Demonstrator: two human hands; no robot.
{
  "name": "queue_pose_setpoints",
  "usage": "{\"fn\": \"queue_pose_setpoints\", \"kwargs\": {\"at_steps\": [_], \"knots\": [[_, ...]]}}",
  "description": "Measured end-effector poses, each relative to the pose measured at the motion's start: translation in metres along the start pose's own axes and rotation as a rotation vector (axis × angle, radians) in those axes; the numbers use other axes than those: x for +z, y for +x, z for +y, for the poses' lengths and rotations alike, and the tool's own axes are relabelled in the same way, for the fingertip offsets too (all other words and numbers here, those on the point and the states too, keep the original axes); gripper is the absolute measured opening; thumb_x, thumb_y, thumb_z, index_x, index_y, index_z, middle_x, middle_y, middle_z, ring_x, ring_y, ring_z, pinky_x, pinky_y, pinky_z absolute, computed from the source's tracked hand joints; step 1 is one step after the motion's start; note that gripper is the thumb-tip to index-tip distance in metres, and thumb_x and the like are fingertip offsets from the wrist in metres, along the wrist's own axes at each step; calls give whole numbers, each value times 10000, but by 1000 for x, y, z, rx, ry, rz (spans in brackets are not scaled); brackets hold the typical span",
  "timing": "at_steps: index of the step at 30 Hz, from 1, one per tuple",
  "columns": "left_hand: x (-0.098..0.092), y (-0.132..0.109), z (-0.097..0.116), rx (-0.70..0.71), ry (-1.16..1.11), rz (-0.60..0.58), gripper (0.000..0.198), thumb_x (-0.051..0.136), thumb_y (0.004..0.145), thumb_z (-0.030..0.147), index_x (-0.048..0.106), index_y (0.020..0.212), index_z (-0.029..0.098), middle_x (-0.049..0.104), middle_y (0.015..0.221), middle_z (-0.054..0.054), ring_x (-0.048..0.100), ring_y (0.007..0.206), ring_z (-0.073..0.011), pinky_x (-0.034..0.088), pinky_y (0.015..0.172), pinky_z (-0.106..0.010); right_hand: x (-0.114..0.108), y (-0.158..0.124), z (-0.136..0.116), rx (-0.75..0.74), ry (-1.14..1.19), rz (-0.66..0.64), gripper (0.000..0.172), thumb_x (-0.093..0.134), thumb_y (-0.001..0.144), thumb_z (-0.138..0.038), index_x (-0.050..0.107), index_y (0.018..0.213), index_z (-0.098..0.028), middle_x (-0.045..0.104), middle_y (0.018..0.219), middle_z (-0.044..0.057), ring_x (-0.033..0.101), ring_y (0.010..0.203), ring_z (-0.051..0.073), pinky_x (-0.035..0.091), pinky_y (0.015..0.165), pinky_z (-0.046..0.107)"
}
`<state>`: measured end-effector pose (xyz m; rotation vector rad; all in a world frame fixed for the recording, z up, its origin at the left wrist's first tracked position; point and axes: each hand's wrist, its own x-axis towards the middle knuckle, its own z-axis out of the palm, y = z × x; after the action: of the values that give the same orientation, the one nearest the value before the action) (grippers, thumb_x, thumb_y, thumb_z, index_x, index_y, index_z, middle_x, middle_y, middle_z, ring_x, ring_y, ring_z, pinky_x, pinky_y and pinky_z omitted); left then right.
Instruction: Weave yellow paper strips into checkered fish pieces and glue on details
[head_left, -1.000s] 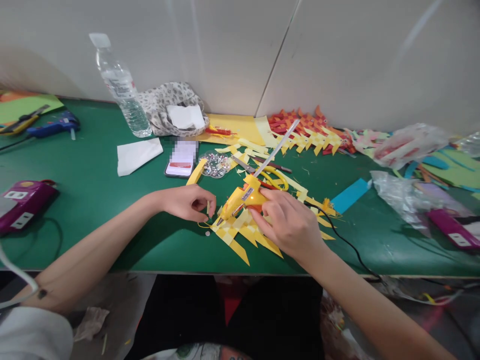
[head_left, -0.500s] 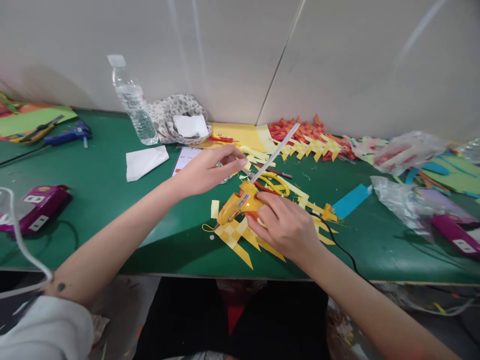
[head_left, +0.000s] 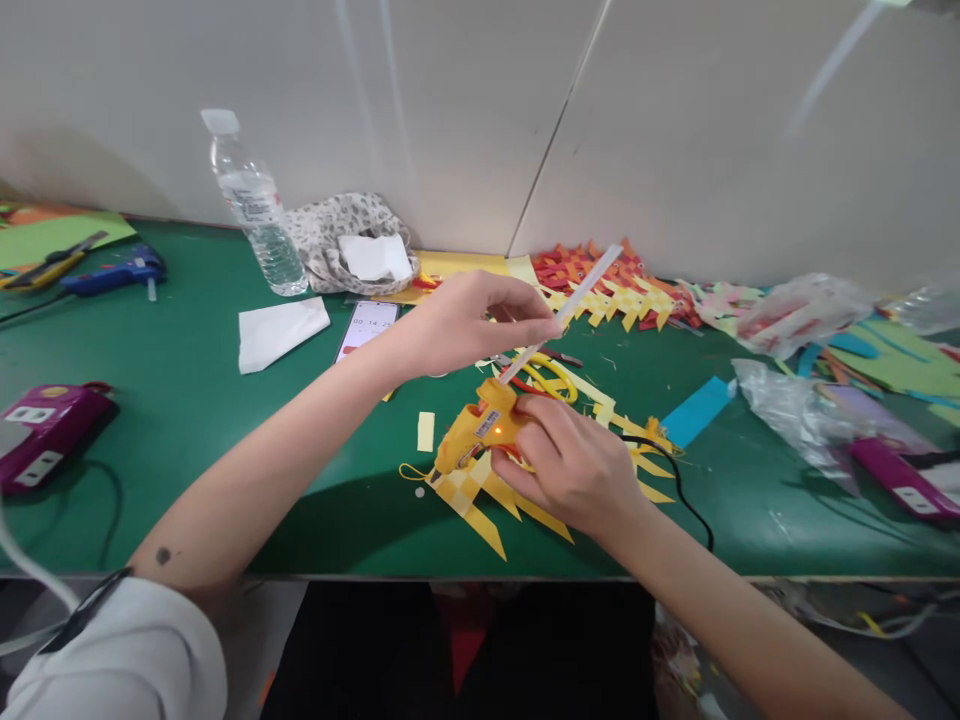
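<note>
My right hand grips a yellow hot glue gun, its nozzle pointing down-left at a woven yellow paper piece on the green table. A white glue stick juts up from the back of the gun. My left hand is raised behind the gun with its fingertips pinched on the lower part of that glue stick. A small loose yellow paper slip lies just left of the gun. Yellow-handled scissors rest behind the gun.
A water bottle, patterned cloth pouch, white paper and phone sit at the back left. Blue glue gun and magenta boxes flank the sides. Woven red-yellow pieces and plastic bags lie at right.
My left hand has left the paper by the nozzle, swung up and right over the phone, and closed on the glue stick. The right hand has kept the gun nearly in place.
</note>
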<state>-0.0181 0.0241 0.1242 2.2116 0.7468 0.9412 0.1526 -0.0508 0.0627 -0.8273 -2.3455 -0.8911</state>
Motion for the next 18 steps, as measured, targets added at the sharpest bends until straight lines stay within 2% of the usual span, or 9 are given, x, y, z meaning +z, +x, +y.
{"fn": "queue_pose_setpoints", "kwargs": {"at_steps": [3,9,18], "knots": [[-2,-2,-2,-24,73,-11,226,507,851,318,626,794,135,610,720,-12,495,630,-87,352,573,-232,1,-2,0,-21,0,15,212,610,753,-258,465,617,-184,662,768,74,570,632,147,395,553,250],[5,-6,-1,-21,289,69,222,438,860,254,546,692,156,522,620,8,411,559,-94,281,534,-246,1,-1,6,-33,-49,-20,251,560,786,-320,419,614,-203,605,630,24,513,565,132,328,510,257],[3,-6,2,-16,272,124,191,437,857,219,518,690,176,473,596,18,387,552,-98,262,519,-265,4,5,11,17,-169,-19,223,526,763,-285,407,590,-212,485,518,-12,421,514,129,255,481,268]]}}
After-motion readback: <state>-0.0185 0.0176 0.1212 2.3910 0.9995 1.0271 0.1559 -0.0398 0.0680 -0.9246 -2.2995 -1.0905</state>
